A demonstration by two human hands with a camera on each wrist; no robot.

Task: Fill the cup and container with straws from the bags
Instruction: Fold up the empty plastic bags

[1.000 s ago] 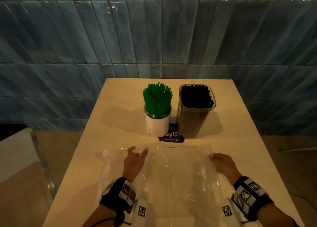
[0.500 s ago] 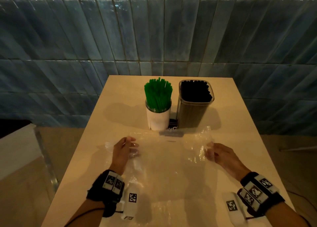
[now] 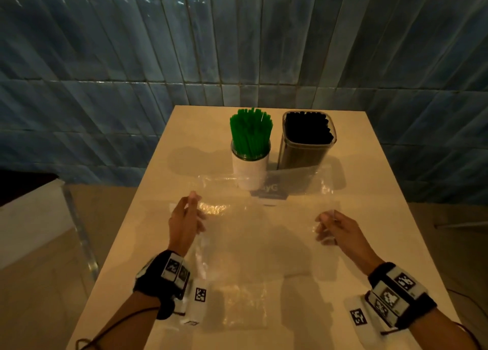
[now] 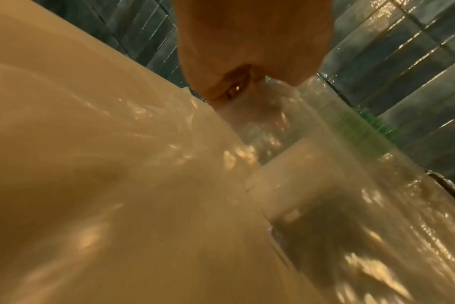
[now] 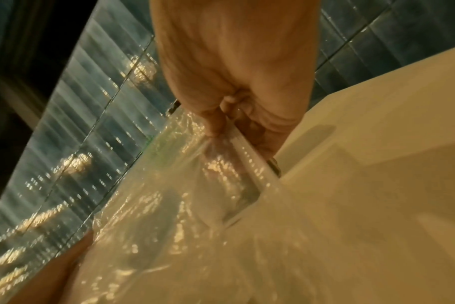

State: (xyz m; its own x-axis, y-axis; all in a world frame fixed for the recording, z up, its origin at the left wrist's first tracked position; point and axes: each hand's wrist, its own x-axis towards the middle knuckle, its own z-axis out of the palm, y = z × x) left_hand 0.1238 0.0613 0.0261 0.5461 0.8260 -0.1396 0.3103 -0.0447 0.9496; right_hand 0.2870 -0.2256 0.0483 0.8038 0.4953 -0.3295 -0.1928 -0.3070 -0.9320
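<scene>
A white cup (image 3: 250, 171) packed with green straws (image 3: 250, 131) stands at the back of the table, next to a clear container (image 3: 303, 151) full of black straws (image 3: 307, 130). A large clear plastic bag (image 3: 264, 217) is spread in front of them, lifted off the table. My left hand (image 3: 188, 212) pinches the bag's left edge (image 4: 247, 115). My right hand (image 3: 327, 227) pinches its right edge (image 5: 221, 144). The bag looks empty and partly veils the cup's base.
The cream table (image 3: 383, 191) stands against a blue tiled wall (image 3: 237, 46). A dark printed card (image 3: 272, 191) lies under the bag in front of the cup. A second flat clear bag (image 3: 245, 304) lies near the front edge. A glass panel edge (image 3: 79, 230) stands at the left.
Both hands have taken hold of the bag's side edges, moved apart and raised it, stretching it out toward the cup and container. The view has tilted up slightly.
</scene>
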